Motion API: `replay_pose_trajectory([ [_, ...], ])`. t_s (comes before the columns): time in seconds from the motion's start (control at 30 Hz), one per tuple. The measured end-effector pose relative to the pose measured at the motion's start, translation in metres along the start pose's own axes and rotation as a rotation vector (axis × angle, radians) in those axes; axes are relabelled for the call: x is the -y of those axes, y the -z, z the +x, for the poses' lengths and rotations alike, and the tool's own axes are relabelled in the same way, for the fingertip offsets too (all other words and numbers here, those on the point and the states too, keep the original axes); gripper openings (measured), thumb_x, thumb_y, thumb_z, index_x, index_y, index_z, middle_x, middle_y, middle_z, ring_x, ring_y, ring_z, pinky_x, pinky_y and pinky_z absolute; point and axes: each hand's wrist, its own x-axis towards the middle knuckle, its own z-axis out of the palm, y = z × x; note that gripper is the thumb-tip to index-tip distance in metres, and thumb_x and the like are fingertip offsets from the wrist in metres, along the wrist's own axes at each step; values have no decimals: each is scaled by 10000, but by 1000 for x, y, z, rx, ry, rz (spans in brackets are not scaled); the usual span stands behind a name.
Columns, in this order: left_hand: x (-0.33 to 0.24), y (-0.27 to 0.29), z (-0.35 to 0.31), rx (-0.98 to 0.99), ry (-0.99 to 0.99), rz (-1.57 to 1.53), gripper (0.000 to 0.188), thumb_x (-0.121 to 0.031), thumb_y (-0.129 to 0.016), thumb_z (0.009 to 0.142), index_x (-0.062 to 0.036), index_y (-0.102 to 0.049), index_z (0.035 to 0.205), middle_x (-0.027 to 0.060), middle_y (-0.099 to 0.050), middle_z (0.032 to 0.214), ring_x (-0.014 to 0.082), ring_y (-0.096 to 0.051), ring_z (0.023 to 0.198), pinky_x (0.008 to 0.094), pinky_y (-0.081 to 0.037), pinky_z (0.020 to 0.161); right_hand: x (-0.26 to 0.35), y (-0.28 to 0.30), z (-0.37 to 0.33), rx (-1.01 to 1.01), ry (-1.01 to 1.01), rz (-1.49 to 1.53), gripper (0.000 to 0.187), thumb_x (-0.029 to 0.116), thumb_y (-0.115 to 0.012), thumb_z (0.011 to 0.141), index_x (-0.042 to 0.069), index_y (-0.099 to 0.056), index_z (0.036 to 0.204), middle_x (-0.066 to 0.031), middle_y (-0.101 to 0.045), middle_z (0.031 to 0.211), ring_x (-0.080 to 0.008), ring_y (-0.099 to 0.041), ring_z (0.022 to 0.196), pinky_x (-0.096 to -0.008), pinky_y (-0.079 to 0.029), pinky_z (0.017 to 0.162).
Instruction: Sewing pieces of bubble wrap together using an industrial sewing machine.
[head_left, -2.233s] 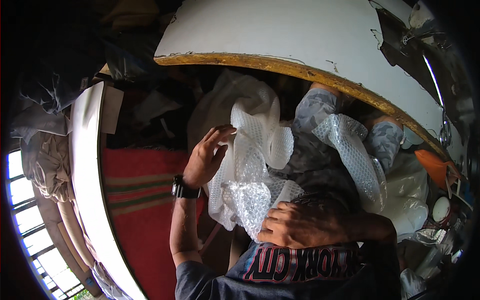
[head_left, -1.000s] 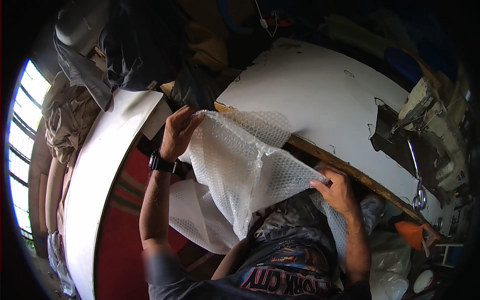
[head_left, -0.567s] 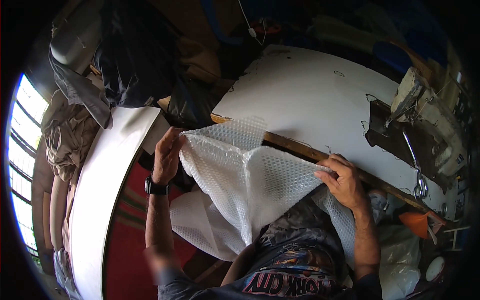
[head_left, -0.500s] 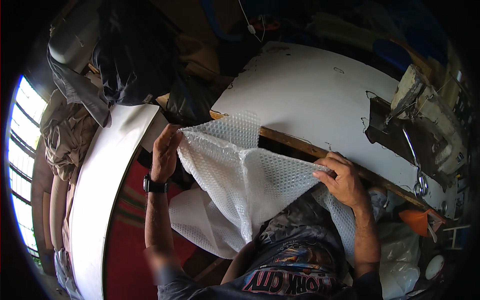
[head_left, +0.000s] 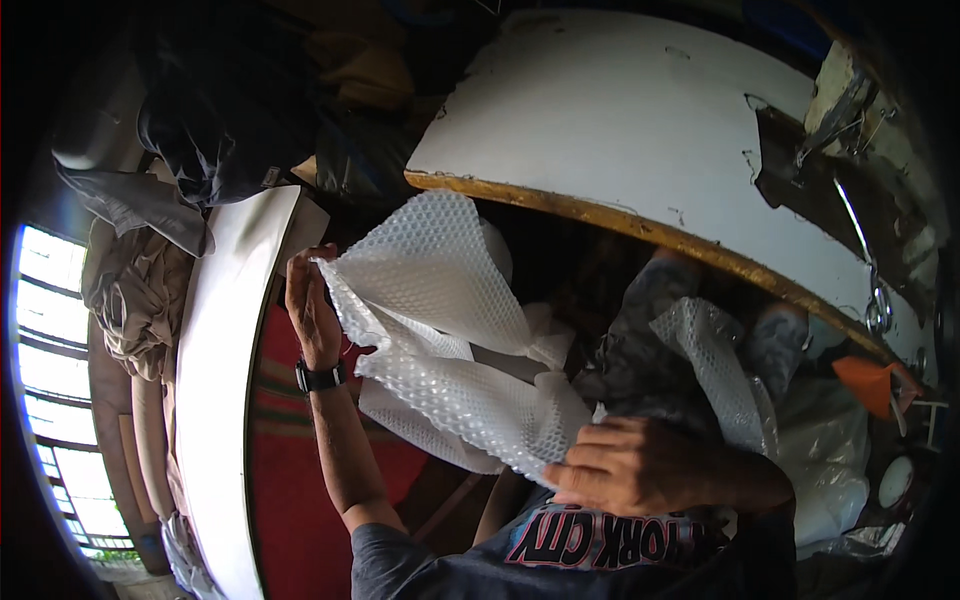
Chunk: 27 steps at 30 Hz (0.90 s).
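Bubble wrap sheet (head_left: pixel 450 330) stretched between both hands; left hand (head_left: pixel 310 305) pinches its far corner; right hand (head_left: pixel 625 465) clutches the near end.

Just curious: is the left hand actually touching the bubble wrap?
Touching. The head view shows the left hand pinching the upper corner of the bubble wrap between its fingers.

Right hand (head_left: pixel 640 465) dropping from table edge (head_left: pixel 640 222), now pulling in close against chest, drawing bubble wrap (head_left: pixel 450 330) lower end with it. Sheet no longer lying stretched flat between hands; now folding and bunching mid-span. Left hand (head_left: pixel 310 300) staying raised, shifting slightly left, pinching upper corner. More of dark space under table showing behind wrap.
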Motion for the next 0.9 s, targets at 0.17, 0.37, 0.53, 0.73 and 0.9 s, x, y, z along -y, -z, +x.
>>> replay_pose_trajectory([
  [0.17, 33, 21, 0, 17, -18, -63, 271, -114, -483, 1080, -27, -617, 1298, 135, -657, 1277, 272, -600, 1252, 448, -402, 1144, 11, -10, 1, 12, 64, 20, 293, 183, -751, 881, 55, -720, 1142, -44, -668, 943, -183, -666, 910, -359, -553, 817],
  [0.37, 26, 18, 1, -1, -31, -86, 268, -138, -498, 1053, 7, -612, 1248, 167, -644, 1288, 318, -590, 1281, 487, -392, 1155, 1, 0, -3, 9, -8, 23, 147, 132, -739, 859, 79, -713, 994, -37, -638, 934, -208, -651, 972, -401, -520, 892],
  [0.53, -1, 15, 23, -262, 195, -56, 241, -88, -511, 1008, -84, -640, 1212, -79, -442, 867, 32, -357, 761, 218, -314, 692, -61, 52, -6, -28, -279, -329, 169, 88, -761, 875, 45, -699, 1027, -75, -644, 926, -209, -677, 892, -426, -543, 852],
  [0.73, 20, 68, 49, -371, 160, -245, 180, -177, -587, 1033, -75, -625, 1177, -37, -594, 1010, 51, -518, 882, 257, -427, 768, -51, 91, 31, 61, -185, -107, 175, 130, -746, 904, -5, -671, 986, -92, -616, 936, -214, -654, 755, -346, -550, 627],
  [0.9, 2, 43, 46, -257, 173, -496, 200, -199, -581, 1013, -57, -612, 1152, 21, -605, 1029, 144, -550, 969, 351, -424, 904, 3, 15, 16, 30, 137, 425, 217, 91, -749, 886, -4, -670, 1065, -96, -640, 998, -228, -691, 848, -343, -603, 711],
])
